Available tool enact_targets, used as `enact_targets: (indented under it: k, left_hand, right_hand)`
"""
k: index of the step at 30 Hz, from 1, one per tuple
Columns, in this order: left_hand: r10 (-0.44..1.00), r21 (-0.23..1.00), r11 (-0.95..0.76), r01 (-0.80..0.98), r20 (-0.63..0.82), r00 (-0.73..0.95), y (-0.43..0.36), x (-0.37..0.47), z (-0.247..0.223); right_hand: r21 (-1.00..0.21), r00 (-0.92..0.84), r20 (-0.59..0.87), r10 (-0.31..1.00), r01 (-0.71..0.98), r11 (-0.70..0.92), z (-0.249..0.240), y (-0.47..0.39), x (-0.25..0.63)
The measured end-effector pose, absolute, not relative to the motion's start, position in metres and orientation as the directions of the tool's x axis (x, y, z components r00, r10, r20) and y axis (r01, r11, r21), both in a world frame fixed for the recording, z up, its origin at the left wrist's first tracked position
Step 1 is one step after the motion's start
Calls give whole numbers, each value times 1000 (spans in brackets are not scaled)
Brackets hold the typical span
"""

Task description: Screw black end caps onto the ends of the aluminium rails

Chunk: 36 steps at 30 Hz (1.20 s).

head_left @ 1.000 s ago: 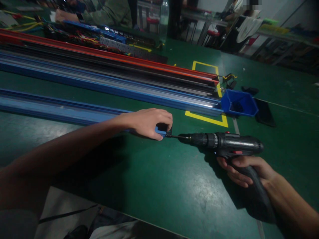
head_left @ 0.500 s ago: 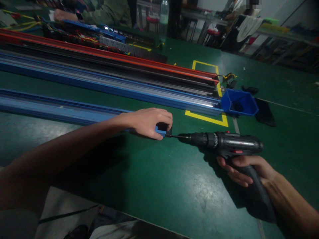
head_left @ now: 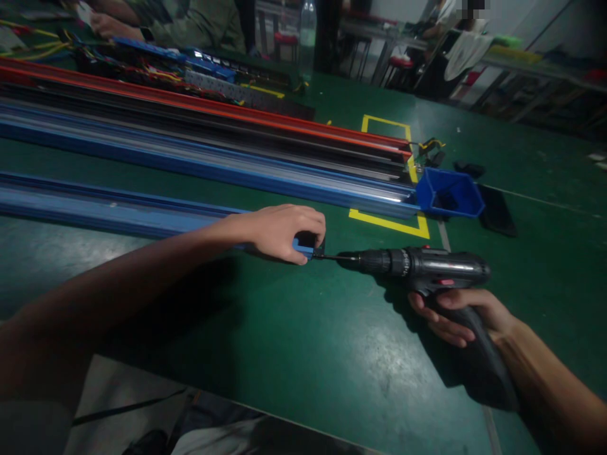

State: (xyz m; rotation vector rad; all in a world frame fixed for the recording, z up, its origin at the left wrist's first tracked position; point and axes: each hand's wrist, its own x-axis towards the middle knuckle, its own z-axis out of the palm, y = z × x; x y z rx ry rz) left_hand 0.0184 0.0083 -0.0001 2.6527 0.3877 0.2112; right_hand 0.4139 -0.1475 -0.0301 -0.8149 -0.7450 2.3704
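My left hand (head_left: 287, 232) is wrapped over the right end of a long blue rail (head_left: 142, 212) lying on the green table. A small black end piece (head_left: 320, 246) shows at that rail end, partly hidden by my fingers. My right hand (head_left: 455, 313) grips the handle of a black power drill (head_left: 436, 265), which lies level with its chuck facing left. The drill's long thin bit (head_left: 339, 257) reaches to the black end piece, its tip at the lower part of it.
Behind lie another blue rail (head_left: 284, 179), black rails and a red rail (head_left: 237, 114), with a blue bin (head_left: 450, 193) at their right end and a dark flat object (head_left: 497, 212) beside it. A person's sleeve (head_left: 190, 25), wiring and a bottle (head_left: 307, 41) are farther back.
The whole view has shifted slightly. My right hand and the drill sit a little closer to my left hand, which keeps its hold on the rail end.
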Motion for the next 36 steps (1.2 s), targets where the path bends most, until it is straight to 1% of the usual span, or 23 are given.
enact_targets:
  k: [14, 26, 36]
  left_hand:
    - [296, 465, -858, 216, 104, 950, 9, 18, -1]
    - [294, 464, -858, 222, 89, 952, 9, 18, 0]
    - [294, 465, -857, 220, 92, 951, 9, 18, 0]
  right_hand:
    - [-669, -667, -382, 640, -278, -689, -33, -148, 416]
    - [-658, -656, -417, 629, -260, -707, -32, -148, 417]
    - [-664, -662, -395, 637, -274, -695, -33, -149, 417]
